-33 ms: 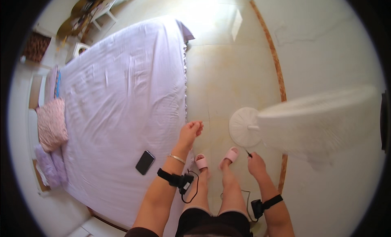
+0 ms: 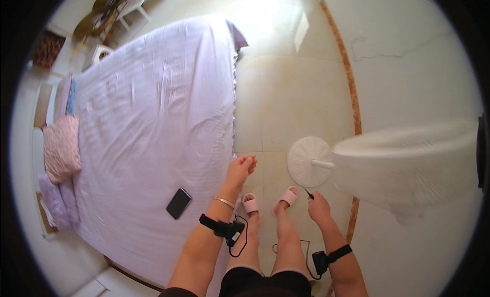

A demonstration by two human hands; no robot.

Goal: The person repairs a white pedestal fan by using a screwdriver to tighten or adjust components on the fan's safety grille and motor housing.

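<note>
My left hand [image 2: 242,170] is raised beside the bed's edge, its fingers curled together; whatever they pinch is too small to make out. Lower right, my right hand [image 2: 319,209] is closed around a thin screwdriver-like tool [image 2: 310,196] with a dark handle and a slender tip pointing up-left. Just beyond that tip stands the round white base [image 2: 302,164] of a standing fan. The fan's large head [image 2: 408,167], under a whitish mesh cover, looms blurred at the right and hides most of the pole.
A bed with a lilac sheet [image 2: 153,118] fills the left side. On it lie a black phone [image 2: 179,203] and a pink pillow [image 2: 62,149]. My feet in pink slippers [image 2: 289,196] stand on the tiled floor [image 2: 296,103]. A white wall [image 2: 408,82] runs along the right.
The view has shifted slightly. The fan's head appears a little lower and farther right, so more of its pole shows. Both hands keep their grip shapes.
</note>
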